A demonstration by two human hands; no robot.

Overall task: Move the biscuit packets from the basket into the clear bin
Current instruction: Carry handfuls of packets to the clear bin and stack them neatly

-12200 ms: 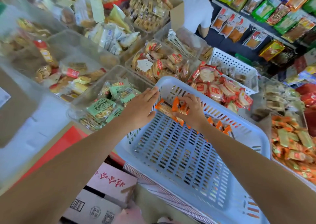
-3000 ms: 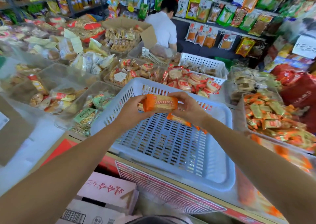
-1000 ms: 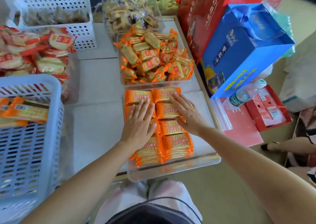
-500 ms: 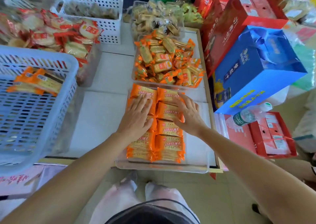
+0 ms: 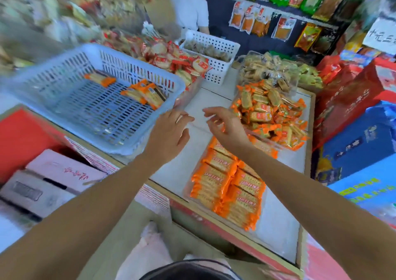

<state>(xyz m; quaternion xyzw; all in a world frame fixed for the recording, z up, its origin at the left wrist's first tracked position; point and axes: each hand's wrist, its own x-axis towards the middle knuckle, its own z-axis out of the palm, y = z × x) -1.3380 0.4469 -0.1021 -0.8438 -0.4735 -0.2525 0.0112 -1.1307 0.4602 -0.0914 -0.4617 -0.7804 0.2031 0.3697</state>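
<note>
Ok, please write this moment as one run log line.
left hand: empty | right hand: empty | basket: packets left | bin: packets stacked

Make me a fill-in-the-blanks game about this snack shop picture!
1. The blue basket still has a few packets whose wrappers are ____.
2. Both the left hand and the right hand are holding ____.
3. The clear bin holds biscuit packets stacked in ____ columns.

Missing words: orange; nothing; two

Both arms reach forward — left hand (image 5: 169,130) and right hand (image 5: 225,123) empty, fingers loosely spread.
</note>
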